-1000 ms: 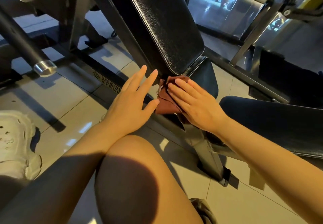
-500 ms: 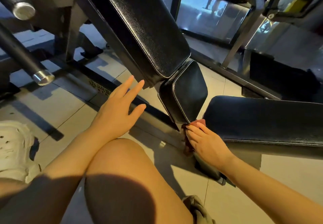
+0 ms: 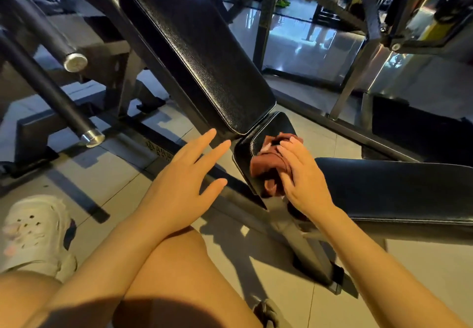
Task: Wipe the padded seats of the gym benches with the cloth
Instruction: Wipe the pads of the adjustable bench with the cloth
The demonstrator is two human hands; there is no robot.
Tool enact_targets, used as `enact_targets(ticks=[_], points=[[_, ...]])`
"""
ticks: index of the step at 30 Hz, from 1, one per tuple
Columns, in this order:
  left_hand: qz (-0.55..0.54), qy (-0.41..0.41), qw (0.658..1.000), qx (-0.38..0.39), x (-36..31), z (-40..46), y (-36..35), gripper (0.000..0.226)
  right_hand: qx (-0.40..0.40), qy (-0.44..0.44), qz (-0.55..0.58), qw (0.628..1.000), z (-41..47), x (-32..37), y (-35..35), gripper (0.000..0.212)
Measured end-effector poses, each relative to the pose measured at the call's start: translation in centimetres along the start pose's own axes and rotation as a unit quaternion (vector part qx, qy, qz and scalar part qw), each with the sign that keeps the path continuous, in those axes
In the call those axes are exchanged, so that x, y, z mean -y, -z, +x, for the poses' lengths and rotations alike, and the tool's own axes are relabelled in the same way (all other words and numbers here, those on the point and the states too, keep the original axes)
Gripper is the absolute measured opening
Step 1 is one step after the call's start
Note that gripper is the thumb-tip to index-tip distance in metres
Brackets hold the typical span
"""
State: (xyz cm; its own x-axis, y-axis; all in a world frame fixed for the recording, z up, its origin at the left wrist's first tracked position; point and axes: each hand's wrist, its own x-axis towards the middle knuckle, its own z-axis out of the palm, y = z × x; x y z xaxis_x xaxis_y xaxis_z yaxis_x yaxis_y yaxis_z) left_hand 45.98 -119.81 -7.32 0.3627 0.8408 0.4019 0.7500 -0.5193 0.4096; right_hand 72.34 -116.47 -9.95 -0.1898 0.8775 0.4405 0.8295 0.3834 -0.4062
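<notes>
Tiled gym floor (image 3: 107, 187), lower frame. Right hand (image 3: 304, 179), fingers straight, presses the cloth (image 3: 271, 166) flat against the small seat pad (image 3: 258, 143) at centre, below the tilted back pad (image 3: 204, 59). Left hand (image 3: 179, 194) hovers beside it, fingers spread, holding nothing.

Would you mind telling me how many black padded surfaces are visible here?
3: the long tilted backrest at upper centre, the small seat pad below it under the cloth, and a flat bench pad at right. Others may be hidden in the dark background.
</notes>
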Motion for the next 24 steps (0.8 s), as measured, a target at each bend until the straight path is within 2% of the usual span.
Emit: enact_targets(ticks=[2, 4, 7, 11, 14, 19, 21, 24], points=[[0.011, -0.002, 1.0, -0.014, 0.3, -0.4, 0.6, 0.062, -0.031, -0.141, 0.143, 0.979, 1.7, 1.7, -2.1, 0.045], [0.009, 0.023, 0.999, -0.029, 0.8, -0.9, 1.2, 0.061, -0.036, -0.238, 0.205, 0.949, 1.9, 3.4, -4.4, 0.05], [0.018, 0.055, 0.998, -0.036, 1.2, -1.0, 1.9, 0.061, -0.042, -0.245, 0.197, 0.948, -0.2, 4.0, -5.7, 0.052], [0.155, -0.018, 0.988, 0.017, 1.8, 0.0, 1.9, 0.057, 0.034, -0.232, 0.184, 0.955, -4.2, 2.9, -5.6, 0.056], [0.192, -0.035, 0.979, 0.06, 1.5, 0.4, 1.6, 0.062, 0.072, -0.247, 0.158, 0.953, -6.7, 2.6, -5.5, 0.057], [0.246, -0.079, 0.964, 0.063, -1.5, 0.0, 1.7, 0.067, 0.061, -0.308, 0.212, 0.925, -6.8, 2.9, -3.8, 0.047], [0.258, -0.09, 0.96, 0.063, -2.4, -0.5, 1.9, 0.063, 0.046, -0.35, 0.258, 0.899, -6.3, 3.3, -2.5, 0.041], [0.254, -0.073, 0.964, 0.025, -3.7, -1.4, 2.0, 0.046, 0.013, -0.344, 0.308, 0.887, -5.7, 3.8, -0.4, 0.037]])
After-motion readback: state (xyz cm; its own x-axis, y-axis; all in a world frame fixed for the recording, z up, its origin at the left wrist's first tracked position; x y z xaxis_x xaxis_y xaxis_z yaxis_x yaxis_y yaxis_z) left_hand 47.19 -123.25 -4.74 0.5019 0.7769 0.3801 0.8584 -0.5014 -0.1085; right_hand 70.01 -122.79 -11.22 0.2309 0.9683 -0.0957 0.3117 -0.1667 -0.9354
